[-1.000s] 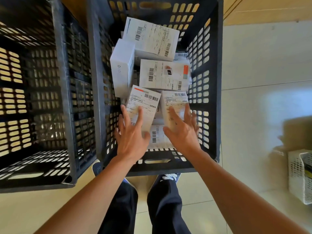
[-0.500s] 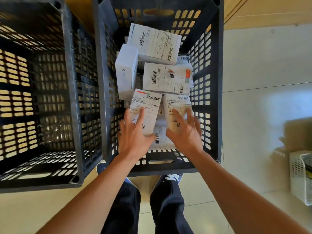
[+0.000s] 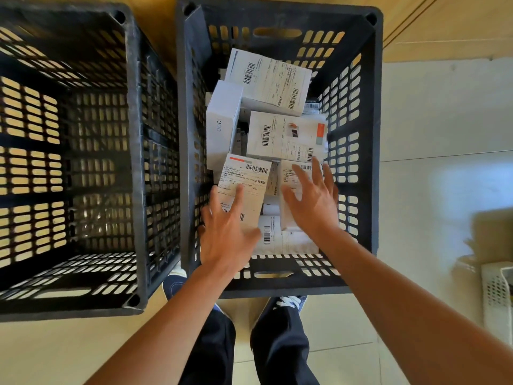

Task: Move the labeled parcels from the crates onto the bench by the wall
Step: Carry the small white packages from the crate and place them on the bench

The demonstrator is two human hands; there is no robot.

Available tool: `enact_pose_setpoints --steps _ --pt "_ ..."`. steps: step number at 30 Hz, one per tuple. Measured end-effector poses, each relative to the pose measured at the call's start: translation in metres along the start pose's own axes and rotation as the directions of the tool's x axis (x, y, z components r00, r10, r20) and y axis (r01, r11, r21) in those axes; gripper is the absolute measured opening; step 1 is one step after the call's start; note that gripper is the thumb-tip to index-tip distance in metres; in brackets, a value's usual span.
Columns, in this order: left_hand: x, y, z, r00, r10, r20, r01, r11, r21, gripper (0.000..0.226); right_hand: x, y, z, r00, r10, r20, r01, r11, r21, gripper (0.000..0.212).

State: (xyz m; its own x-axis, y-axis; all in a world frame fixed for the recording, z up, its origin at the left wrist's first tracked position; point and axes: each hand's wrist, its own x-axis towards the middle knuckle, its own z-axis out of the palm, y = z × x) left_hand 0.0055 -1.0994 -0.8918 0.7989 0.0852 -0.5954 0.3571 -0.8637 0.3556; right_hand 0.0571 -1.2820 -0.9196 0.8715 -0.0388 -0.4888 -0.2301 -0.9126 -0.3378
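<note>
1. Left grip [image 3: 226, 234]: fingers spread and straight, reaching over the near-left parcel [image 3: 244, 187]; nothing is held, and contact with the label cannot be confirmed.
2. Right grip [image 3: 313, 201]: fingers likewise spread wide, over the near-right parcel [image 3: 290, 187]; nothing is enclosed.
3. Parcel location: all labeled parcels lie stacked loosely inside the right crate [image 3: 363, 151], with further white boxes toward its far end, including a large labeled box [image 3: 269, 81] and an upright box [image 3: 222, 123] against the left wall.
4. Left crate [image 3: 133, 134]: no parcels visible inside.
5. Step in hand, by judgement: the reach to pick up the two nearest parcels; no transfer is under way.
6. Next move: each grip must close round its parcel's edges, then lift clear of the crate rim.
7. The counter by the wall is not in view.
</note>
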Motion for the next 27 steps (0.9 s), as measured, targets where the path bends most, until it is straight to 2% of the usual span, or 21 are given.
enact_pose_setpoints --steps 9,13,17,21,27 --pt "-0.009 0.001 -0.015 0.999 -0.033 -0.006 0.031 0.982 -0.184 0.100 0.093 -0.020 -0.014 0.986 -0.159 0.052 0.167 0.941 -0.295 0.083" --pt "-0.007 0.002 -0.016 1.000 -0.024 -0.013 0.021 0.984 -0.176 0.102 0.110 -0.018 -0.014 0.984 -0.172 0.055 0.180 0.917 -0.355 0.095" --pt "-0.006 0.000 -0.018 0.999 -0.032 -0.004 0.030 0.983 -0.183 0.101 0.122 -0.010 -0.019 0.962 -0.273 0.008 0.252 0.878 -0.407 0.097" --pt "-0.006 0.002 -0.021 0.999 -0.033 -0.006 0.032 0.985 -0.168 0.101 0.119 -0.007 -0.027 0.952 -0.306 0.001 0.283 0.878 -0.386 0.100" --pt "-0.019 0.014 -0.035 0.998 -0.049 -0.026 0.045 0.991 -0.125 0.099 0.062 -0.017 -0.044 0.971 -0.182 -0.154 0.145 0.963 -0.225 0.090"
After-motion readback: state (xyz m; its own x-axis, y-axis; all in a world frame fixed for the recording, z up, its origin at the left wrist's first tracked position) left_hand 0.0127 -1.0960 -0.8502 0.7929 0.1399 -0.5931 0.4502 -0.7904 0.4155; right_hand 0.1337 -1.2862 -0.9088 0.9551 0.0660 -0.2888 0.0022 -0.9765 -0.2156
